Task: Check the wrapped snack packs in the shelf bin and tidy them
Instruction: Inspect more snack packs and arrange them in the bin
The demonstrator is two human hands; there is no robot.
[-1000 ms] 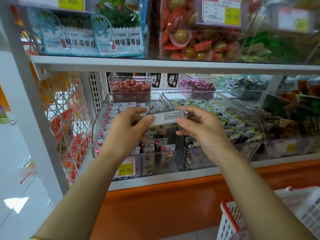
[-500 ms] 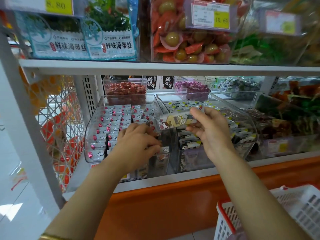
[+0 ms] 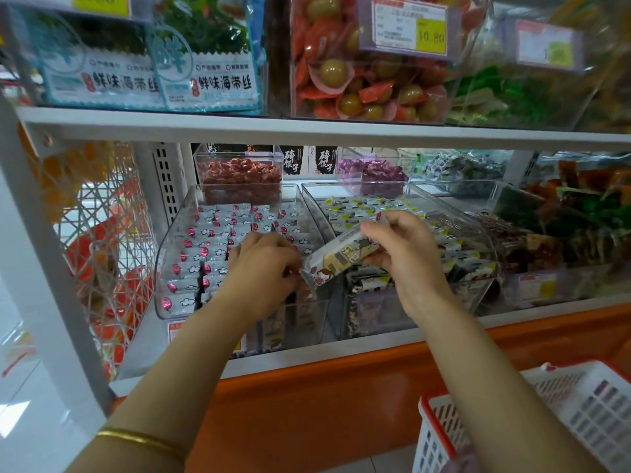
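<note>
A clear shelf bin (image 3: pixel 170 254) on the lower shelf holds rows of small white snack packs (image 3: pixel 208 254) with pink dots. My left hand (image 3: pixel 264 268) reaches into the right front of this bin, fingers curled down among the packs; what they grip is hidden. My right hand (image 3: pixel 403 254) pinches one wrapped snack pack (image 3: pixel 338 259), white with a cartoon figure, tilted above the divide between this bin and the neighbouring bin (image 3: pixel 478 240) of white-and-yellow packs.
Behind stand bins of red candies (image 3: pixel 239 175) and purple candies (image 3: pixel 372 172). The upper shelf (image 3: pixel 307 128) carries seaweed packs and olive snacks. A red-and-white basket (image 3: pixel 563 411) sits at lower right. An orange panel (image 3: pixel 341 397) runs below the shelf edge.
My left hand let go of the pack and dropped into the left bin. My right hand kept the pack, turning its printed face toward me and lowering it slightly.
</note>
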